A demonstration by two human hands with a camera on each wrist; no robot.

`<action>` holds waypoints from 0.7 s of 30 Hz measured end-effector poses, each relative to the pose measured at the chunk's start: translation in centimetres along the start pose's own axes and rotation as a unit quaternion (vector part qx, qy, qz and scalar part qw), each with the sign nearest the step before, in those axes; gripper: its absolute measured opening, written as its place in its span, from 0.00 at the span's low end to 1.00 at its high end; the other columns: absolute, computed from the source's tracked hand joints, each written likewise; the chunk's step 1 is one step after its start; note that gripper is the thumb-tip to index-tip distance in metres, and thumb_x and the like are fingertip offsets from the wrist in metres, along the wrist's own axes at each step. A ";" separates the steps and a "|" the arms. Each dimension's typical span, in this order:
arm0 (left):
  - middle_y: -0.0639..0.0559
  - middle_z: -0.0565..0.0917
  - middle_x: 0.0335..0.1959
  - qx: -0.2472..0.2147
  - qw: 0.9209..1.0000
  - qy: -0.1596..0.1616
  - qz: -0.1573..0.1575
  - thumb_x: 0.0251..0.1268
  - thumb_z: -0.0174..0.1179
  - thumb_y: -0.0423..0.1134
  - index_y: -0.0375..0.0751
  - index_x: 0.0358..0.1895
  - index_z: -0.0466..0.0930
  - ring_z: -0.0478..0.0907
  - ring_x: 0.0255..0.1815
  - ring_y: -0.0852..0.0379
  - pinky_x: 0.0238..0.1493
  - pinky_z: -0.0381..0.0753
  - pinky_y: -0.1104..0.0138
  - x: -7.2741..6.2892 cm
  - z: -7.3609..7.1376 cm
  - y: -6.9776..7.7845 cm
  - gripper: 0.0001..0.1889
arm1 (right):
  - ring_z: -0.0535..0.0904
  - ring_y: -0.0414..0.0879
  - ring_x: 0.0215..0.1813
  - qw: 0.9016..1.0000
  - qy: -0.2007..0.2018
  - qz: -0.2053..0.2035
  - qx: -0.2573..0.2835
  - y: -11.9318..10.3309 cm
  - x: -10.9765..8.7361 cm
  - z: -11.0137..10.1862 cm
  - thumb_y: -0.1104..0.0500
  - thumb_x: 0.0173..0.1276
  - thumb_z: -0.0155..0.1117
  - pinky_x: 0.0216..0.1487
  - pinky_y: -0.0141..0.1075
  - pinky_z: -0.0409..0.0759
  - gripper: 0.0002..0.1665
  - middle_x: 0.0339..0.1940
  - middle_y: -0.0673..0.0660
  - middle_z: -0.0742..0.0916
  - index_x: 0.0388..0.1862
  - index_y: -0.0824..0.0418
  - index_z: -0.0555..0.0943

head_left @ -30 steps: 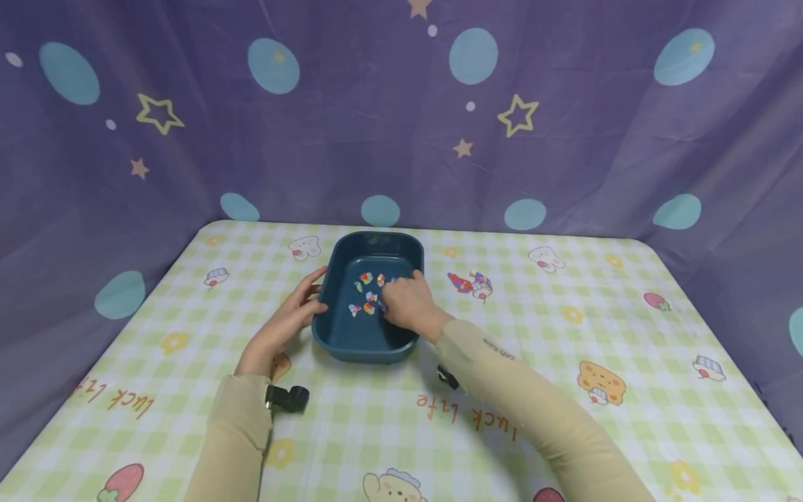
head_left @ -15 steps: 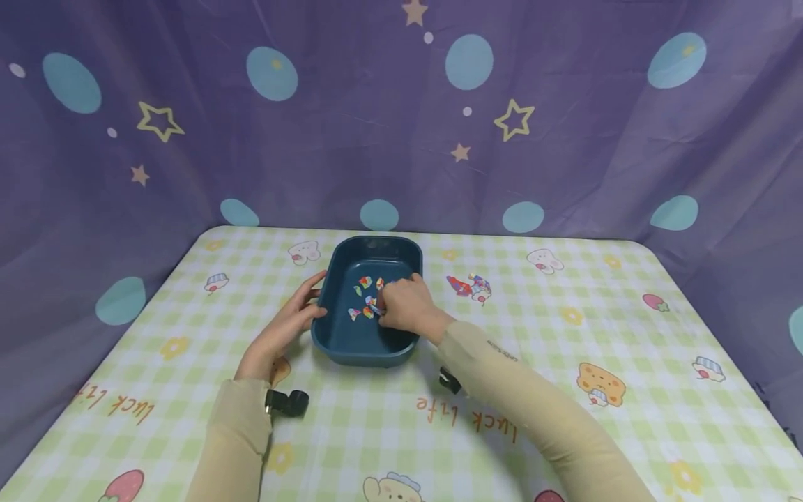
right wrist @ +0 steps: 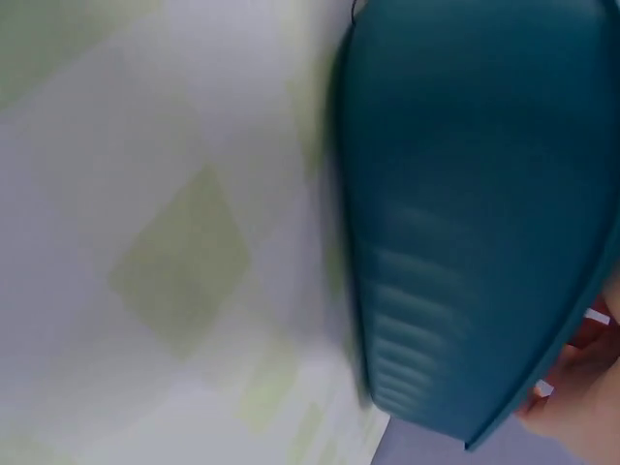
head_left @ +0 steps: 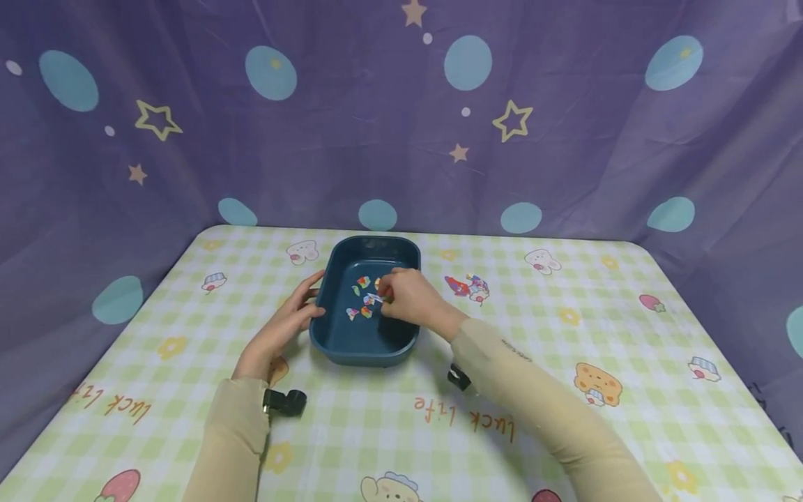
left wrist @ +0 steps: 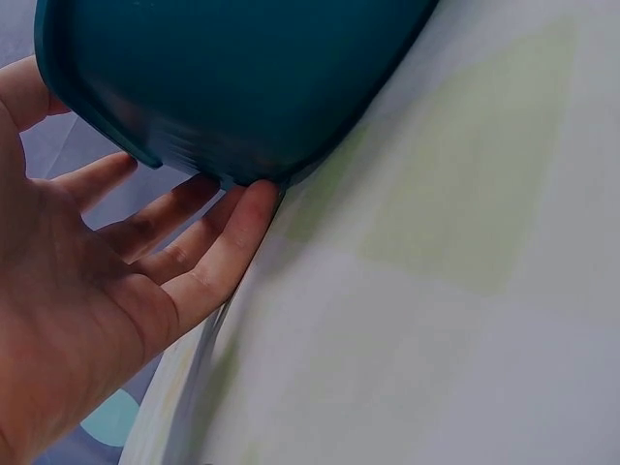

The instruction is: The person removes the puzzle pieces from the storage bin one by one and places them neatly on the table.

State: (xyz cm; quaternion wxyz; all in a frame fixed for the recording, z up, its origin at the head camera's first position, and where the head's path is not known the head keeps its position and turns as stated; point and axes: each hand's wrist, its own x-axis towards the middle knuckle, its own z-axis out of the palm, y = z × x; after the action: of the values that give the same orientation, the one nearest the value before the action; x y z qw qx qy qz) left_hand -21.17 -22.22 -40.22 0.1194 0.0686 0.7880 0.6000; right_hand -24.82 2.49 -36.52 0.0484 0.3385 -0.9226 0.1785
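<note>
A person's left hand (head_left: pixel 287 317) is gripping the left rim of a teal tray (head_left: pixel 360 343) near the checked tablecloth (head_left: pixel 533 348)'s far edge, cloth stretching widely rightward, while the right hand (head_left: pixel 413 296), crossing the opposite rim, is pinching a small pale piece (head_left: pixel 374 298) beside colourful scraps (head_left: pixel 366 312).

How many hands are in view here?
2: the left hand against the left side of the teal tray, the right hand over its inside, seemingly pinching a small piece. No others show.
</note>
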 end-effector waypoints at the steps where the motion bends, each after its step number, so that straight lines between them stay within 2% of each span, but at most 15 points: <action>1: 0.38 0.55 0.66 0.001 1.000 0.000 0.000 0.61 0.47 0.34 0.58 0.72 0.43 0.62 0.61 0.41 0.51 0.72 0.58 0.0 0.0 0.0 0.37 | 0.76 0.39 0.32 1.000 0.005 -0.001 0.000 0.1 -0.1 -0.1 0.58 0.48 0.65 0.36 0.29 0.74 0.09 0.29 0.49 0.82 0.31 0.57 0.83; 6: 0.38 0.54 0.67 0.002 1.000 0.002 -0.004 0.62 0.48 0.35 0.60 0.72 0.43 0.59 0.63 0.42 0.52 0.70 0.57 -0.1 0.0 0.2 0.37 | 0.78 0.39 0.33 0.999 0.022 0.017 0.017 0.8 -0.5 -1.0 0.59 0.49 0.64 0.37 0.30 0.75 0.09 0.30 0.49 0.82 0.33 0.56 0.83; 13: 0.37 0.54 0.66 -0.007 1.000 -0.005 0.006 0.61 0.47 0.34 0.60 0.72 0.44 0.60 0.62 0.41 0.50 0.72 0.59 0.0 0.0 0.0 0.36 | 0.79 0.42 0.34 0.996 0.036 0.044 0.062 2.0 -1.5 -2.1 0.62 0.51 0.64 0.36 0.32 0.76 0.11 0.32 0.52 0.82 0.36 0.60 0.83; 21: 0.38 0.55 0.66 -0.002 1.000 0.000 -0.001 0.60 0.47 0.34 0.59 0.72 0.44 0.61 0.62 0.42 0.51 0.72 0.59 -0.1 0.0 0.0 0.37 | 0.79 0.44 0.33 0.993 0.086 0.037 0.068 3.4 -2.1 -3.0 0.63 0.50 0.62 0.36 0.32 0.75 0.11 0.32 0.53 0.83 0.34 0.60 0.83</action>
State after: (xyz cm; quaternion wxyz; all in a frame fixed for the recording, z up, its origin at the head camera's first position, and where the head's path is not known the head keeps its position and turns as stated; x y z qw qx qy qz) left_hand -21.07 -22.29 -40.20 0.1199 0.0677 0.7866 0.6019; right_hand -25.52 7.23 -35.20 0.0978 0.2897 -0.9127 0.2711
